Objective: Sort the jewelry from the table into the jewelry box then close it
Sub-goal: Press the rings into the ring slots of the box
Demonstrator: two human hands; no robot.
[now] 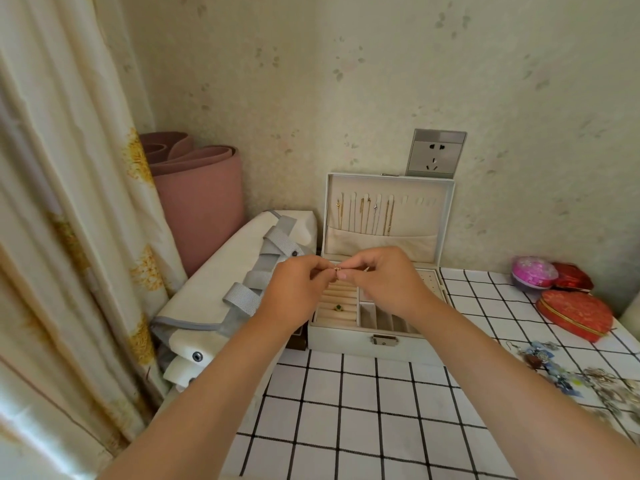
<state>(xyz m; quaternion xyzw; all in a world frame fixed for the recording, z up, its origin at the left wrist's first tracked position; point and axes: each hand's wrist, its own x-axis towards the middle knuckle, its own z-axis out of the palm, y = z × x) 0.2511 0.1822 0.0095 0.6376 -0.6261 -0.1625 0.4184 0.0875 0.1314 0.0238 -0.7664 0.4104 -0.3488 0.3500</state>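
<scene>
1. Being pinched between the fingertips of the left hand (298,289) and the right hand (384,278), a small gold jewelry piece (337,269) is being held just above the open jewelry box (346,342). It is probably being straightened or checked before a slot is chosen.
2. A second gold glint is being shown at the right hand's fingers; whether it belongs to the same piece cannot be told.
3. The lid (422,220) is being propped upright against the wall (346,98), so the gold necklaces (363,216) hung inside it and the compartments below are being made reachable.
4. A green-stoned ring (337,308) is being held by the ring rolls (341,296), likely the place meant for such small pieces.
5. The unsorted jewelry pile (554,365) is being borne by the checked table (346,410), well to the right of the box.
6. The pinched piece is being seen as tiny, thin and bright gold; its kind is too small to be told.
</scene>
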